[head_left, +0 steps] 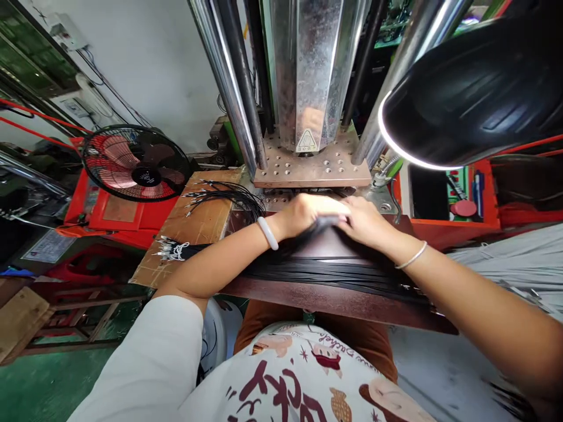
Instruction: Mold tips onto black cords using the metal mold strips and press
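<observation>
My left hand (310, 211) is closed on a bundle of black cables (324, 223), which is smeared by motion. My right hand (364, 221) meets it from the other side, its fingers closed at the end of the same cables; the fingertips are partly hidden. Closer to my body, more long black cables (308, 272) lie flat across the dark red worktop (303, 296). Their tied, metal-tipped ends (171, 250) stick out past my left forearm. Another loose group of black cables (215, 196) fans out on a cardboard sheet (193, 214) at the left.
Just beyond my hands stands a press with a copper-coloured plate (308, 165) and steel columns (229, 82). A black lamp (466, 94) hangs close at the upper right. A fan (138, 164) stands at the left, and grey cables (514, 264) lie at the right.
</observation>
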{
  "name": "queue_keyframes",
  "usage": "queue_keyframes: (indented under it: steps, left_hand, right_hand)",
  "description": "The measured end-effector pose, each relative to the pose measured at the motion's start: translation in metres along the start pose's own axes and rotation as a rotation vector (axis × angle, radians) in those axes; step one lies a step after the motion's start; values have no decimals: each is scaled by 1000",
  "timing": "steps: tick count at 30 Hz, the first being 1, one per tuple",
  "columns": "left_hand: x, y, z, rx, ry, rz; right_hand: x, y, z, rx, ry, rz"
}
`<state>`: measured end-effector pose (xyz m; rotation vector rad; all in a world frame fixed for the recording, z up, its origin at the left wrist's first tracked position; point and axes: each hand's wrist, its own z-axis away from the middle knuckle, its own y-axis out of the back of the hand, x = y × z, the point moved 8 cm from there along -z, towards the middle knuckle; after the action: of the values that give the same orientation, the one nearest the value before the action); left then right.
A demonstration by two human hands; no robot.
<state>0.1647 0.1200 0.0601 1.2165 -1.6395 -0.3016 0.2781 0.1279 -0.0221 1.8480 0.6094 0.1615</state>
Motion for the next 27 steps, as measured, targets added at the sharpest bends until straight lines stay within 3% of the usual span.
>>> queue_keyframes:
  steps: [2,3,5,8,10,13,16,19,23,27]
  left_hand:
    - [-22,26,7,266,154,84]
    - [-31,34,11,341,208,119]
    - [-41,39,17,382,269,146]
    - [-51,22,19,287,332,78]
    - [-57,7,19,237,359,14]
    - [-61,-2,19,271,356,28]
    - [-65,0,21,332,361,136]
    - [-65,-2,24,287,364,126]
    - [-55,-24,31,65,362,-50]
    - [-23,-37,37,46,226,-137]
  right_hand:
    - [8,-10,2,-71,-47,17]
    - [9,-13,7,-100,-60,14]
    - [3,-13,21,-135,-62,-18]
    - [-15,-8,37,-149,-62,-200]
    - [-19,2,37,-59,-135,-334]
    - [-16,6,26,51,-280,-525]
    - [-14,-11,15,-99,-382,-715]
    - [-7,-8,15,-130,-407,-655]
    - [-5,21,32,21,-254,-368]
    - [-6,35,63,158,-279,-470]
